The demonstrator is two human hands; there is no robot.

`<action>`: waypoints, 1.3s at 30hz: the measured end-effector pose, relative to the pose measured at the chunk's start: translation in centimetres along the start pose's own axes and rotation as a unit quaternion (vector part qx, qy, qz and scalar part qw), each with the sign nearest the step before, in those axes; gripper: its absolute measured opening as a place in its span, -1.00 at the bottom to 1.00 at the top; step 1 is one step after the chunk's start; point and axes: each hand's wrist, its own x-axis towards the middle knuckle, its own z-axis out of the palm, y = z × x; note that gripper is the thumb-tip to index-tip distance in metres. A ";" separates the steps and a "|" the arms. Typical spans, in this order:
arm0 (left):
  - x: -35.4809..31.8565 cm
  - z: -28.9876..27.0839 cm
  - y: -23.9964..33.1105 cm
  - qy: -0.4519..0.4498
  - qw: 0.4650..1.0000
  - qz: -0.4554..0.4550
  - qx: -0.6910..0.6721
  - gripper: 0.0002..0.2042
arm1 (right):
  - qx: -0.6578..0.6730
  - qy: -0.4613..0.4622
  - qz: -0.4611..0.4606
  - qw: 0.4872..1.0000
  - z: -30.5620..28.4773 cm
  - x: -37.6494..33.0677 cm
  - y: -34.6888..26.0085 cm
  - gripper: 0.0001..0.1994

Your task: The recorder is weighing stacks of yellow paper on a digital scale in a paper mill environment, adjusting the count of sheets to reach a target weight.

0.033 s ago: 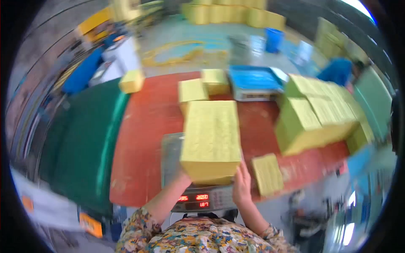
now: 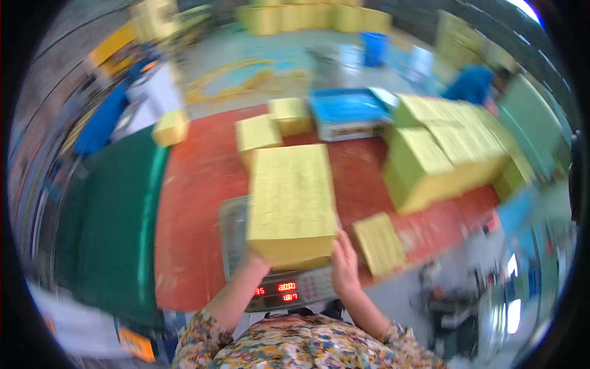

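A tall block of yellow paper sheets (image 2: 292, 194) is between my two hands, over the pan of a digital weighing scale (image 2: 235, 227). My left hand (image 2: 257, 261) is at the block's near left corner, its fingers hidden behind the paper. Against the near right side presses my right hand (image 2: 345, 264), fingers closed on the block. Whether the block rests on the pan or hangs just above it I cannot tell. Red digits glow on the scale's display (image 2: 276, 294) at the near edge.
Small yellow blocks (image 2: 258, 132) stand beyond, beside a blue-topped box (image 2: 347, 114). A large yellow stack (image 2: 448, 147) and a flat yellow bundle (image 2: 380, 244) lie right on the red table (image 2: 190, 215). Left is a dark green surface (image 2: 104, 227). A person in blue (image 2: 470, 83) is far right.
The whole scene has shifted left in the picture as my view turned a little right. Both hands keep their hold on the yellow paper block.
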 end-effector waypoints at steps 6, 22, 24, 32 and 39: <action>0.3 -1.3 -1.9 -0.090 0.990 -0.035 0.100 -0.51 | 0.029 0.059 -0.027 0.998 -1.7 -1.4 -1.9 -0.61; -1.1 6.9 5.2 -0.177 0.928 -0.141 0.297 -0.35 | -0.088 0.080 0.045 0.992 -4.2 -1.7 3.9 -0.62; -1.7 8.0 3.7 -0.176 0.926 -0.145 0.299 -0.34 | 0.092 0.061 0.111 0.988 -5.4 -1.5 3.9 -0.63; -4.0 14.7 -9.1 -0.221 0.904 -0.219 0.295 -0.39 | 0.333 0.136 0.194 0.913 -19.2 -5.1 1.5 -0.64; 1.6 24.8 -29.4 -0.257 0.861 -0.286 0.332 -0.39 | 0.244 0.270 0.128 0.923 -41.1 -2.1 4.5 -0.66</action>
